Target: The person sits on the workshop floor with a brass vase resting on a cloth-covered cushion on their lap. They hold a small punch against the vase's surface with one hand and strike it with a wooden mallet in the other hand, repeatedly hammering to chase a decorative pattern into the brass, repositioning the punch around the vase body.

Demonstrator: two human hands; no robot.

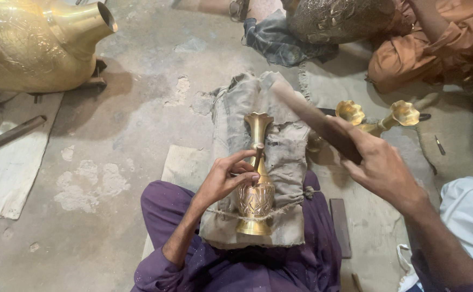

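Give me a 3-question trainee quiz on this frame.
1. True or false: the vase lies on a cloth pad.
2. What does the left hand hold against the vase? A) punch B) brush C) cup
3. The right hand grips a wooden ____.

Key: 1 true; 2 A; 3 mallet.

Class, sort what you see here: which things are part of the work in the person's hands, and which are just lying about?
In use:
small brass vase
chisel in the left hand
wooden striker in the right hand
padded cloth rest

Lying about:
large brass vessel
two small brass vases
metal rod
dark flat bar
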